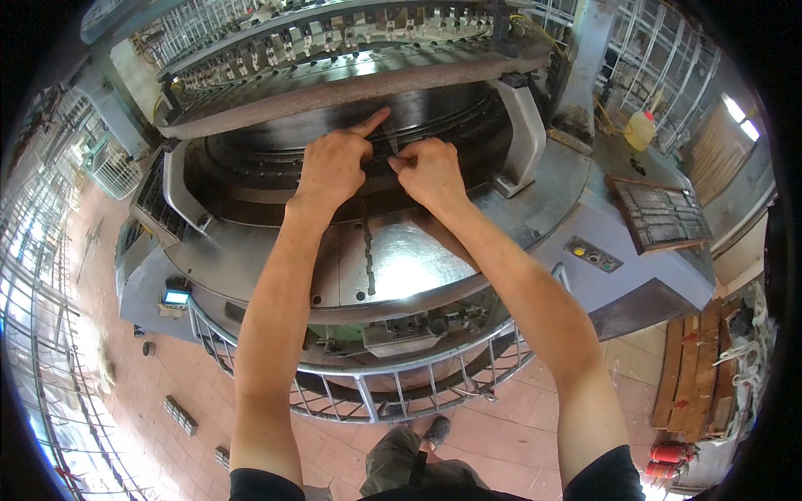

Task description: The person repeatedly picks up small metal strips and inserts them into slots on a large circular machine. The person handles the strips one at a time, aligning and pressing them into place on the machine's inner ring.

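Both hands are inside the opening of a large circular knitting machine, against its dark metal cylinder [276, 134]. My left hand [334, 167] has its index finger stretched out onto the cylinder wall, while its other fingers curl under. Just to its right, my right hand [430, 171] pinches with thumb and index finger beside a thin, greyish strip-like piece; what lies between the fingertips is too small to make out. A line of small dark pieces [368, 259] lies on the shiny steel plate [409, 250] below my hands.
Above the opening runs a heavy ring [359, 88] with rows of yarn feeders. Metal brackets [522, 138] flank it. A curved railing [363, 397] stands before my legs. On the right are a yellowish jug [640, 131], a framed tray [660, 213], a button panel [593, 254] and a wooden pallet [689, 376].
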Motion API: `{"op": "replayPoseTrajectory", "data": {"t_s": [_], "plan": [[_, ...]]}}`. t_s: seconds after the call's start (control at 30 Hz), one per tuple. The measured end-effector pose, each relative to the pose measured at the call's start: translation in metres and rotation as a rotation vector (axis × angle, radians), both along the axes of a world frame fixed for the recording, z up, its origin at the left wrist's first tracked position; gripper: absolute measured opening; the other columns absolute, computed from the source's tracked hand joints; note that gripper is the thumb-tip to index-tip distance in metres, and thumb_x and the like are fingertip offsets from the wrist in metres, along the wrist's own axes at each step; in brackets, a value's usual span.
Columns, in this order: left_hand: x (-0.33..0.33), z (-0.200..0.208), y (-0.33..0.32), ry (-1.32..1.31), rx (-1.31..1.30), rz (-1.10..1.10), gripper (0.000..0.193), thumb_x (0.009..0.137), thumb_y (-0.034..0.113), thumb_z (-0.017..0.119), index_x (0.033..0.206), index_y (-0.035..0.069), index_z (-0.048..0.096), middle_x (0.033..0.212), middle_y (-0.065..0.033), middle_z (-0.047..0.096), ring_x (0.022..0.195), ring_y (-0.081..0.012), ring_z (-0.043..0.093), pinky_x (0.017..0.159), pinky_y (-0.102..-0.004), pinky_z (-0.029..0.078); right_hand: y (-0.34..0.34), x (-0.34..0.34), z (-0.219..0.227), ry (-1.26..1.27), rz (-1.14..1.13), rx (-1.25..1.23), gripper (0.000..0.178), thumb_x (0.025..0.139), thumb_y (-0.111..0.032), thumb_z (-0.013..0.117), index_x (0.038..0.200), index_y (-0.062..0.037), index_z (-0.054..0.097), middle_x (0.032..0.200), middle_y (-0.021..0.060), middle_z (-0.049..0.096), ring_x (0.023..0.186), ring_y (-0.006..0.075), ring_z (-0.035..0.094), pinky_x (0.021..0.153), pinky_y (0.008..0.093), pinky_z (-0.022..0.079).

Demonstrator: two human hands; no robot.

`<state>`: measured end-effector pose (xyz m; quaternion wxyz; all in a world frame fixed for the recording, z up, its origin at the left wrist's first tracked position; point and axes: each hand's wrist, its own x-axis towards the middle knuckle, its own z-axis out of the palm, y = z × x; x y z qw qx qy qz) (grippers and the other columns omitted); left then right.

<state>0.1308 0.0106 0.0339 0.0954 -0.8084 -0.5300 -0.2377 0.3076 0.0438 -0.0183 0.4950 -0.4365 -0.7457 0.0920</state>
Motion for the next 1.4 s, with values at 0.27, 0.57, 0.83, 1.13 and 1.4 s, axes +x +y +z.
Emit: {"op": "replayPoseTrajectory", "data": {"t_s": [0.27, 0.57, 0.83, 1.13, 1.4], "plan": [[0.002, 0.001, -0.003, 0.011, 0.025, 0.012, 0.018, 0.069, -0.010, 0.068, 0.077, 0.002, 0.077, 0.145, 0.0071, 0.061, 0.094, -0.0323, 0.073, 0.081, -0.0440, 0.060, -0.002, 0.000, 0.008, 0.020, 0.017, -0.133, 0.019, 0.078, -0.016, 0.080, 0.080, 0.0026, 0.078, 0.082, 0.0250, 0.072, 0.083, 0.0419, 0.072, 0.080, 0.0453, 0.058], [0.003, -0.001, -0.001, 0.090, 0.053, 0.023, 0.052, 0.070, -0.009, 0.070, 0.117, 0.010, 0.076, 0.109, -0.0107, 0.075, 0.093, -0.0327, 0.073, 0.080, -0.0461, 0.060, -0.003, 0.003, 0.021, 0.219, 0.069, -0.650, 0.020, 0.080, -0.017, 0.080, 0.084, 0.0018, 0.078, 0.082, 0.0219, 0.074, 0.084, 0.0391, 0.073, 0.080, 0.0443, 0.057], [0.009, -0.006, 0.004, 0.191, 0.067, 0.102, 0.061, 0.075, -0.008, 0.065, 0.131, 0.015, 0.069, 0.102, -0.0154, 0.075, 0.092, -0.0371, 0.072, 0.081, -0.0481, 0.058, -0.007, 0.002, -0.001, -0.019, 0.014, -0.255, 0.019, 0.080, -0.016, 0.077, 0.085, 0.0033, 0.077, 0.078, 0.0227, 0.072, 0.074, 0.0360, 0.071, 0.073, 0.0414, 0.056], [0.007, -0.007, 0.002, 0.203, 0.091, 0.079, 0.070, 0.077, -0.008, 0.063, 0.141, 0.018, 0.063, 0.100, -0.0159, 0.075, 0.088, -0.0371, 0.072, 0.078, -0.0482, 0.058, -0.005, 0.002, -0.001, -0.028, 0.019, -0.209, 0.020, 0.077, -0.020, 0.078, 0.080, -0.0002, 0.078, 0.080, 0.0238, 0.072, 0.081, 0.0424, 0.071, 0.077, 0.0457, 0.057], [0.010, -0.010, 0.002, 0.232, 0.168, 0.119, 0.081, 0.079, -0.005, 0.064, 0.155, 0.021, 0.048, 0.089, -0.0155, 0.075, 0.083, -0.0337, 0.075, 0.069, -0.0437, 0.061, 0.014, -0.007, -0.002, 0.100, -0.026, -0.078, 0.018, 0.079, -0.019, 0.077, 0.080, -0.0014, 0.079, 0.079, 0.0223, 0.072, 0.079, 0.0409, 0.072, 0.075, 0.0450, 0.057]]}}
